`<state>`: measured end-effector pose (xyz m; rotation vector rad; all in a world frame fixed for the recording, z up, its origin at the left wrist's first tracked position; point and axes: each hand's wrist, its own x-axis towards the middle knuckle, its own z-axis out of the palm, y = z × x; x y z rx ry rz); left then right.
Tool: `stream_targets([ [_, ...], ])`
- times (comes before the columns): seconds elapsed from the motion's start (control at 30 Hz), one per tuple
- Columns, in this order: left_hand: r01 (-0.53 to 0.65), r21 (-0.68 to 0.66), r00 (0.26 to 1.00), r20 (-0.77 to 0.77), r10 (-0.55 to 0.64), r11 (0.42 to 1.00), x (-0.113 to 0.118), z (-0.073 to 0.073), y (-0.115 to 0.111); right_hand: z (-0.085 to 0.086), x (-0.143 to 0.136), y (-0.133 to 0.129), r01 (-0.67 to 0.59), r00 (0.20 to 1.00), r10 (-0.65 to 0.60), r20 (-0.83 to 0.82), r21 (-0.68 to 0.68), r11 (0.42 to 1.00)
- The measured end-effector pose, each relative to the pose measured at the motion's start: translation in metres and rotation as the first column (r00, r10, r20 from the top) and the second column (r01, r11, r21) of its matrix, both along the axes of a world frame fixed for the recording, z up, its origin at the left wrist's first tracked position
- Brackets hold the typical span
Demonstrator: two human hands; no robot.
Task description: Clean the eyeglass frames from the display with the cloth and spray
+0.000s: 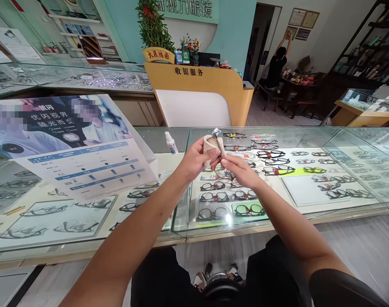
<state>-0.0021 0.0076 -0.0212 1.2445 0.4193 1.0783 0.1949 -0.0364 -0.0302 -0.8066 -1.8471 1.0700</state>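
Observation:
Above the glass display case, my left hand (194,160) pinches a beige cloth (210,147) folded around part of a pair of glasses. My right hand (241,170) is closed on the same glasses (224,172), whose round lens hangs below the fingers. A small blue and white piece (216,131) shows at the top of the cloth. The hands are close together, and the fingers partly hide the frame. A white spray bottle (170,143) stands upright on the glass, left of the hands.
The glass case (185,238) holds rows of eyeglasses. A large printed card (85,162) stands at the left. Behind are a wooden counter (242,96) with a plant (154,30), and a person (276,66) with raised arms at the back right.

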Motion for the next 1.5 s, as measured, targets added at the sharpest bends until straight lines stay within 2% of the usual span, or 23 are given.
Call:
stream_targets([
  [0.1,-0.077,-0.034,0.997,0.003,0.077,0.996,0.001,-0.002,0.001,-0.002,-0.004,-0.002,0.008,0.997,-0.013,0.077,0.065,0.998],
  [0.2,-0.089,-0.047,0.996,0.011,0.089,0.995,-0.002,-0.002,0.002,0.0,-0.004,-0.003,-0.001,0.998,-0.004,0.064,0.076,0.997],
  [0.37,0.009,-0.073,1.0,0.006,-0.008,0.997,-0.009,0.0,0.006,0.004,0.003,0.0,0.012,0.998,-0.011,-0.06,0.014,1.0],
  [0.43,0.06,-0.06,0.998,0.003,-0.06,0.996,-0.009,0.0,0.007,0.004,0.004,0.001,0.016,0.997,-0.017,-0.076,-0.011,1.0],
  [0.53,0.073,-0.027,0.997,0.022,-0.073,0.997,-0.005,-0.001,0.005,0.002,0.002,0.002,0.011,0.996,-0.012,-0.085,-0.023,1.0],
  [0.8,-0.082,-0.055,0.996,0.026,0.084,0.995,0.006,-0.001,-0.003,-0.001,-0.005,-0.002,0.036,0.997,-0.041,0.065,0.075,0.997],
  [0.9,-0.107,-0.082,0.993,0.031,0.11,0.991,0.005,0.0,-0.002,0.0,-0.004,-0.003,0.03,0.998,-0.034,0.046,0.082,0.996],
  [1.07,-0.015,-0.113,0.999,0.036,0.019,0.994,0.0,0.0,0.002,0.003,0.0,-0.001,0.014,0.997,-0.013,-0.074,0.02,1.0],
  [1.2,0.042,-0.053,0.999,0.031,-0.041,0.998,0.0,-0.002,0.002,0.002,0.001,0.001,0.025,0.995,-0.025,-0.101,-0.002,1.0],
  [1.5,-0.079,-0.056,0.997,0.021,0.08,0.995,0.007,-0.003,-0.003,-0.005,-0.006,-0.003,0.051,0.995,-0.058,0.086,0.086,0.995],
])
